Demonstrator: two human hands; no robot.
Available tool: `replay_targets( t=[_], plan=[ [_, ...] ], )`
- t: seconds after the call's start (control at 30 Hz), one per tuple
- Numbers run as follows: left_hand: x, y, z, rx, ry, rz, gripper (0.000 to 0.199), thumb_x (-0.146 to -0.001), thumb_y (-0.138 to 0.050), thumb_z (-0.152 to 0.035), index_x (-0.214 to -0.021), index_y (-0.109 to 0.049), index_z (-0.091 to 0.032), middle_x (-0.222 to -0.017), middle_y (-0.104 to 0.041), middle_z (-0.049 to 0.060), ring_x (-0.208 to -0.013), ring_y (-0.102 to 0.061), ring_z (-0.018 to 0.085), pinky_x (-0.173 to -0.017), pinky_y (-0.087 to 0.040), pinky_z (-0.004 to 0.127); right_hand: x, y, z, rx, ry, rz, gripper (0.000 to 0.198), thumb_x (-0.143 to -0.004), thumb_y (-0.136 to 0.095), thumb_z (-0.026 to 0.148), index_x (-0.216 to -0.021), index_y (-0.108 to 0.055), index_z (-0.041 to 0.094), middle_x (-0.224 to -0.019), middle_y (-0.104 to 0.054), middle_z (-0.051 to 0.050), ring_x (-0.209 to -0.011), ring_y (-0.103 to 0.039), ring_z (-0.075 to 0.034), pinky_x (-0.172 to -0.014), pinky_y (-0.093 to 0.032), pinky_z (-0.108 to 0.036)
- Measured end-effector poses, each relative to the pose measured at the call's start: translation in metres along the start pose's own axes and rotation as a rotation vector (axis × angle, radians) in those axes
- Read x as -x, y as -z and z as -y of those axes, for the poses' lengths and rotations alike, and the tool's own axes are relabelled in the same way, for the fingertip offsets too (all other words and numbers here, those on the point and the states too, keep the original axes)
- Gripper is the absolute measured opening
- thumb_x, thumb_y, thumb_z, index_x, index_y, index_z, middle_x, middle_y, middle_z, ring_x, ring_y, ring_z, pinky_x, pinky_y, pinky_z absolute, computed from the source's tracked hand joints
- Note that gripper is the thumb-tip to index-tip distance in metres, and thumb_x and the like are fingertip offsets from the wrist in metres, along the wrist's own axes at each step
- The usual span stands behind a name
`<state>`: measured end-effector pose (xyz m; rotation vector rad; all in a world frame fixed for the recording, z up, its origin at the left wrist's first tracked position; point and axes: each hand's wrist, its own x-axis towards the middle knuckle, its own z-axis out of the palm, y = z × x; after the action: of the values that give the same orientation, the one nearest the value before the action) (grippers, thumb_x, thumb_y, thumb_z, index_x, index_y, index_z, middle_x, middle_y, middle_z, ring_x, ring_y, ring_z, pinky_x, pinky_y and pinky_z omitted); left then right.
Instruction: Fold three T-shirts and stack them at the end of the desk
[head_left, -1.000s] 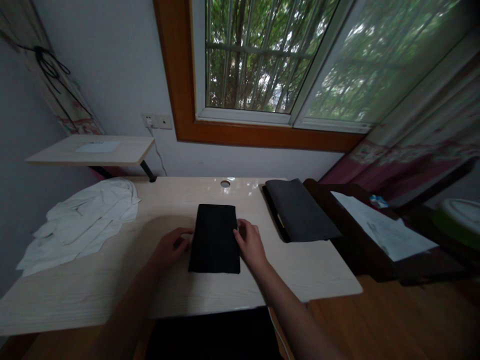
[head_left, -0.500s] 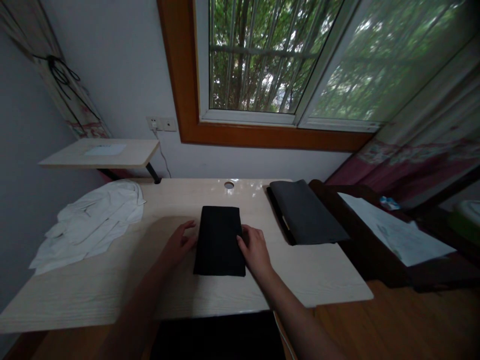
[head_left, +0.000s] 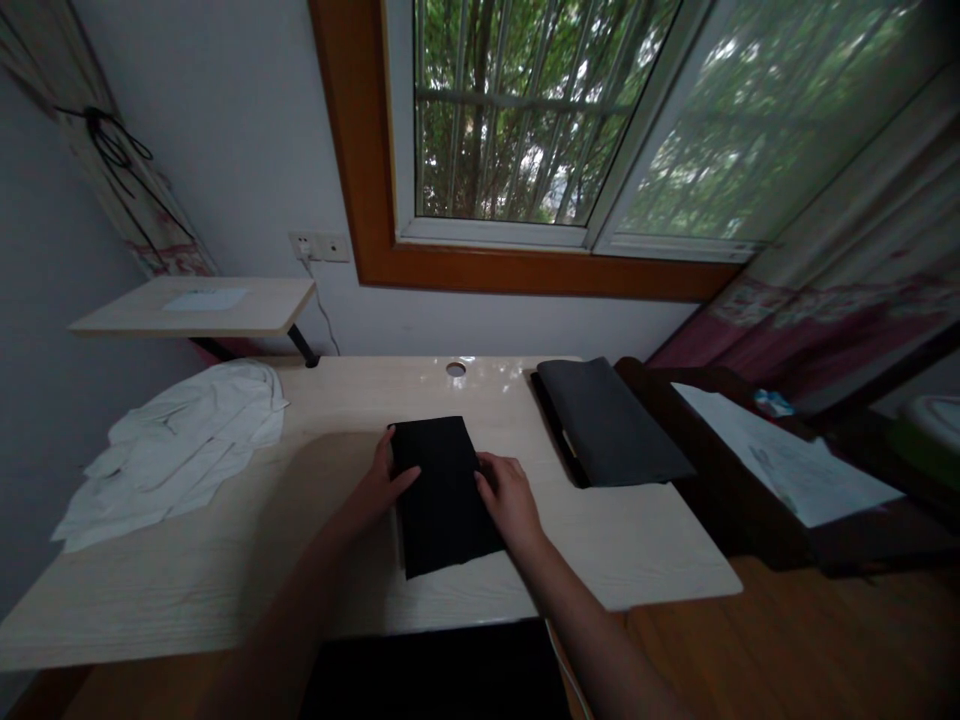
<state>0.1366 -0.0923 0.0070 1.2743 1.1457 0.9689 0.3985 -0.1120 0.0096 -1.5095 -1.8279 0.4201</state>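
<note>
A flat black rectangle that looks like folded cloth point(head_left: 442, 510) is between my hands over the light wooden desk point(head_left: 337, 400). My left hand point(head_left: 386, 478) grips its left edge, thumb on top and fingers along the side; that edge looks slightly raised. At the right edge my right hand point(head_left: 510, 498) holds the black cloth with thumb and curled fingers, some fingertips hidden. To the right lies a larger dark grey flat piece point(head_left: 611, 420) over a black one point(head_left: 555, 430), kind unclear.
Rumpled white cloth point(head_left: 180, 440) covers the desk's left side below a small raised shelf point(head_left: 262, 300). Near the back edge is a round hole point(head_left: 455, 369). Beyond the right side stands dark furniture point(head_left: 720, 480) with a white sheet point(head_left: 780, 450) on it.
My left hand has moved from beside the black cloth onto its left edge. The black cloth has turned slightly and its left edge has risen. My right hand stays at the right edge.
</note>
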Motion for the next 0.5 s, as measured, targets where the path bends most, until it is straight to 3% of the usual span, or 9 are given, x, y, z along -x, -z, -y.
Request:
replay_targets(
  t=[0.17,0.5],
  plan=[
    [-0.014,-0.010,0.007,-0.239,-0.242,-0.134,0.096,-0.085,-0.072,-0.041,-0.159,-0.014,-0.027,-0.168,-0.019,0.015,-0.154,-0.022,0.033,-0.125,-0.020,0.056,0.000,0.000,0.001,0.010,0.004,0.002,0.031,-0.095,-0.054,0.024,-0.125,-0.064,0.023,-0.111,-0.070,-0.009,-0.108,-0.060,-0.027,-0.098,-0.050,-0.046],
    [-0.022,-0.008,0.005,-0.211,-0.191,-0.142,0.099,-0.083,-0.072,-0.041,-0.160,-0.010,-0.028,-0.169,-0.014,0.013,-0.156,-0.018,0.033,-0.127,-0.015,0.054,0.001,0.001,-0.001,-0.022,0.013,0.020,0.034,-0.092,-0.058,0.025,-0.126,-0.064,0.026,-0.110,-0.070,-0.007,-0.106,-0.062,-0.026,-0.098,-0.049,-0.045]
  ],
)
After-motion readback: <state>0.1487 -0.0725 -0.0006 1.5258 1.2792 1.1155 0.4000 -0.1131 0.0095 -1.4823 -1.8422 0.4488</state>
